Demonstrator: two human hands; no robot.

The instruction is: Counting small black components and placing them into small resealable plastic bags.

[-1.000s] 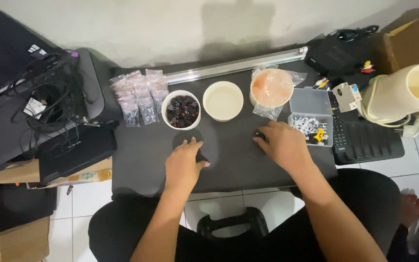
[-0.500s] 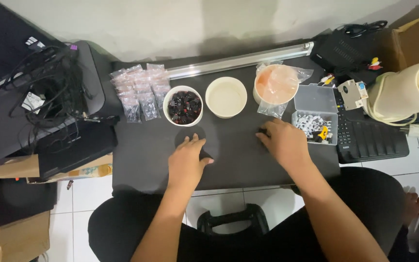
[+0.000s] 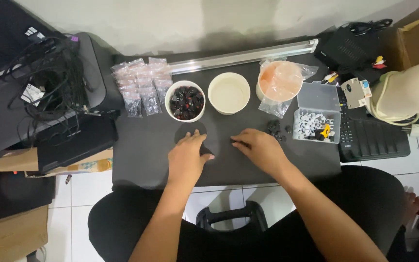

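My left hand (image 3: 186, 159) lies palm down on the dark table mat (image 3: 141, 155). Its thumb and fingers are closed on a small black piece (image 3: 204, 150), just below a round black disc (image 3: 190, 132). My right hand (image 3: 262, 149) rests on the mat to the right, fingers drawn together and pointing left; what they pinch is hidden. A small pile of black parts (image 3: 275, 130) lies just beyond it. Behind the hands stands a white bowl (image 3: 186, 102) of dark red and black parts, with an empty cream bowl (image 3: 229, 93) beside it.
Small plastic bags (image 3: 139, 87) lie at the back left, and a bagged orange bowl (image 3: 280, 80) and a clear box of white parts (image 3: 316, 119) at the right. A metal rail (image 3: 241, 56) runs along the back. Printer with cables (image 3: 49, 97) on the left, black keyboard (image 3: 369, 138) and cream roll (image 3: 408, 90) on the right.
My right hand has slid left toward the middle of the mat, uncovering the pile of black parts. The left hand has stayed nearly where it was.
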